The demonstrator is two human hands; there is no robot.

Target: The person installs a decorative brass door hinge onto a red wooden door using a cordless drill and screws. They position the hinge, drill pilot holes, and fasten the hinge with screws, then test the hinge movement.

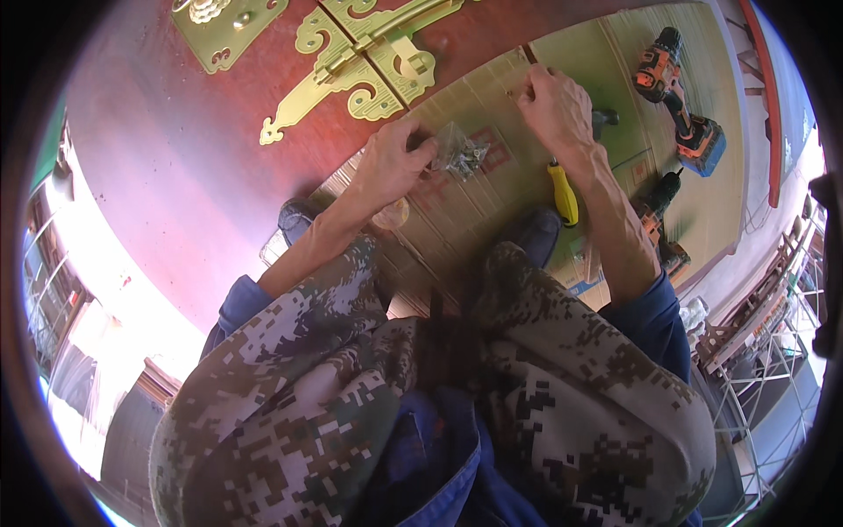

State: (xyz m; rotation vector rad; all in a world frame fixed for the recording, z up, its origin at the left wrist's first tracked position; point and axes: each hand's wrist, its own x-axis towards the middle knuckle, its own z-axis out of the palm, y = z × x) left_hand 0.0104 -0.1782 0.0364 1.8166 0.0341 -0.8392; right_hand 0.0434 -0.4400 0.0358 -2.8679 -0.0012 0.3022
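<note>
My left hand (392,158) is closed in a pinch on a clear plastic bag (458,151) with small metal screws showing inside. Farther right, my right hand (557,107) has thumb and fingers pressed together above the cardboard (492,211); a tiny speck shows at the fingertips, too small to name. Beneath my right forearm lies a yellow-handled screwdriver (564,193), partly covered by the wrist. Ahead of my hands, a gold ornamental door fitting (373,61) with a sliding bolt sits on a red panel (202,167).
An orange-and-black cordless drill (680,101) with a blue battery lies at the far right. Nearer me rests a second drill (657,215), partly behind my forearm. Another gold plate (230,31) is at the upper left. My shoes (536,235) stand on the cardboard.
</note>
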